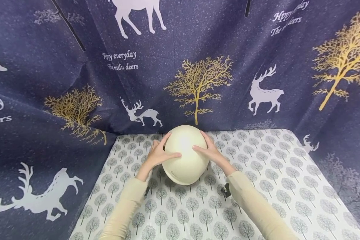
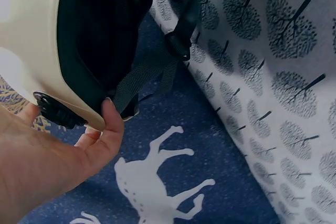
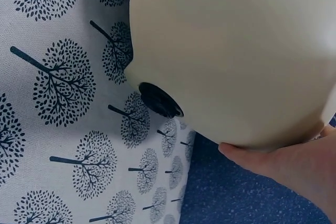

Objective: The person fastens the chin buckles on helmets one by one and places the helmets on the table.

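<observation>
A cream hard-shell helmet (image 1: 184, 166) is held between both hands above the far part of the table. My left hand (image 1: 159, 155) grips its left side, thumb across the shell. In the left wrist view the fingertips curl at the rim beside a black oval fitting (image 2: 59, 110); a dark lining and a black strap (image 2: 144, 85) with a buckle (image 2: 177, 45) show inside. On the opposite side my right hand (image 1: 211, 151) holds the shell with thumb and fingers spread around it. The right wrist view shows another black fitting (image 3: 160, 99); most right fingers are hidden there.
A white cloth with grey tree prints (image 1: 198, 206) covers the table. Dark blue curtains (image 1: 156, 83) with deer and gold trees hang close behind the table and along both sides.
</observation>
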The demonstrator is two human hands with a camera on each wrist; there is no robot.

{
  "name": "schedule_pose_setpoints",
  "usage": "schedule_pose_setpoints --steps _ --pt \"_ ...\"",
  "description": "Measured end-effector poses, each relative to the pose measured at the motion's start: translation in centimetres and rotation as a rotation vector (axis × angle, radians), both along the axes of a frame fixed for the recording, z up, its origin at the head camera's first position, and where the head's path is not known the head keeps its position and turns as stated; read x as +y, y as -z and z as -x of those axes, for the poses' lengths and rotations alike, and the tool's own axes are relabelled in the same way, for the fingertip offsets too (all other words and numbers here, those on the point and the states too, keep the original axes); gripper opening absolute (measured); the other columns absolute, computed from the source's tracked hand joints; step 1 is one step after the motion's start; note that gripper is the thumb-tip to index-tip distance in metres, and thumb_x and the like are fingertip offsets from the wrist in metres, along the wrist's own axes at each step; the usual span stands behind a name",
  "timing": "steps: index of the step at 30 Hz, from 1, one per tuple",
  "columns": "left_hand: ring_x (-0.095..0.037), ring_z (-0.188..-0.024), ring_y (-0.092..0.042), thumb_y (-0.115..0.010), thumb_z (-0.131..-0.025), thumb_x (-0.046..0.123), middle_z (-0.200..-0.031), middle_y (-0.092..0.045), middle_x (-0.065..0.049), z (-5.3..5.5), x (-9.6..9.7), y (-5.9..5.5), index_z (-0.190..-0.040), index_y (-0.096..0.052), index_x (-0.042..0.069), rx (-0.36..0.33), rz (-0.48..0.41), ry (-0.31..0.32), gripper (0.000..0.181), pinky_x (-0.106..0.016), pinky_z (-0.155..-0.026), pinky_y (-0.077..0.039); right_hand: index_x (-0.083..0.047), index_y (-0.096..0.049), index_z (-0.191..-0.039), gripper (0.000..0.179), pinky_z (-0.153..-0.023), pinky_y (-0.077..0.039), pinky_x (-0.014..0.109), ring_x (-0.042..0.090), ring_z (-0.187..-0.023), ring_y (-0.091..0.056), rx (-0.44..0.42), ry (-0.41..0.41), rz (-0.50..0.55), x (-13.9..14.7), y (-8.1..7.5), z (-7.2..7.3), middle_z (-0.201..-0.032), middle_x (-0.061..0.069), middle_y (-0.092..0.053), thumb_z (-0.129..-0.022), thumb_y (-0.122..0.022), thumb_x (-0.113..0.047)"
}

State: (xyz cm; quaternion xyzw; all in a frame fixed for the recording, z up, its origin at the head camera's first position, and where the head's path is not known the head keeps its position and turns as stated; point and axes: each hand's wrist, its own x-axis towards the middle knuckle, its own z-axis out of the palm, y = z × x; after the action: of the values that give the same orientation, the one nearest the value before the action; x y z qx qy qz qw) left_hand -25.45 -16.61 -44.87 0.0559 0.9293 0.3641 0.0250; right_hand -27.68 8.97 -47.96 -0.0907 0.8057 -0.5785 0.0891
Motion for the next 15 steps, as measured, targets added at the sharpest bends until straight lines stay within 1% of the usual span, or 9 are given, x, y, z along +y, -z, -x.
schedule_pose_setpoints --steps 2,4,6,9,15 --pt "-0.037 -0.111 -0.045 -0.081 -0.062 0.066 -0.124 -0.038 -0.020 0.0 0.0 -0.3 -0.153 -0.023 0.044 0.016 0.027 -0.008 0.110 -0.057 -0.086 -0.050 -0.033 -0.013 -0.157 0.089 -0.116 -0.023 0.064 0.040 -0.150 -0.016 -0.009 -0.006 0.019 -0.1 -0.1 -0.1 -0.165 0.011 -0.008 -0.088 -0.068 -0.040" --pt "-0.032 -0.106 -0.044 -0.081 -0.062 0.066 -0.120 -0.039 -0.016 0.0 0.0 -0.6 -0.152 -0.025 0.042 0.034 0.045 -0.014 0.108 -0.051 -0.081 -0.051 -0.032 -0.013 -0.157 0.087 -0.117 -0.023 0.063 0.039 -0.150 -0.016 -0.022 -0.013 0.039 -0.2 -0.1 -0.1 -0.165 0.010 -0.007 -0.089 -0.067 -0.040" --pt "-0.030 -0.106 -0.044 -0.081 -0.063 0.066 -0.119 -0.039 -0.016 0.0 0.0 -1.0 -0.152 -0.027 0.040 0.050 0.061 -0.015 0.107 -0.046 -0.078 -0.051 -0.033 -0.013 -0.157 0.086 -0.118 -0.023 0.062 0.038 -0.151 -0.016 -0.038 -0.012 0.059 -0.2 -0.1 -0.1 -0.166 0.008 -0.007 -0.090 -0.066 -0.040" --pt "-0.031 -0.105 -0.045 -0.081 -0.063 0.066 -0.121 -0.040 -0.016 -0.1 0.3 -1.6 -0.151 -0.029 0.038 0.059 0.073 -0.012 0.106 -0.043 -0.074 -0.051 -0.033 -0.011 -0.157 0.085 -0.119 -0.021 0.060 0.037 -0.151 -0.016 -0.046 -0.015 0.067 -0.1 -0.3 0.0 -0.166 0.008 -0.006 -0.091 -0.064 -0.041" --pt "-0.029 -0.103 -0.043 -0.080 -0.063 0.067 -0.120 -0.040 -0.014 -0.2 0.6 -2.3 -0.150 -0.030 0.036 0.081 0.116 0.002 0.106 -0.038 -0.069 -0.047 -0.027 -0.007 -0.159 0.085 -0.122 -0.017 0.056 0.037 -0.152 -0.012 -0.054 -0.038 0.093 0.0 -0.9 0.1 -0.166 0.010 -0.001 -0.094 -0.062 -0.033"
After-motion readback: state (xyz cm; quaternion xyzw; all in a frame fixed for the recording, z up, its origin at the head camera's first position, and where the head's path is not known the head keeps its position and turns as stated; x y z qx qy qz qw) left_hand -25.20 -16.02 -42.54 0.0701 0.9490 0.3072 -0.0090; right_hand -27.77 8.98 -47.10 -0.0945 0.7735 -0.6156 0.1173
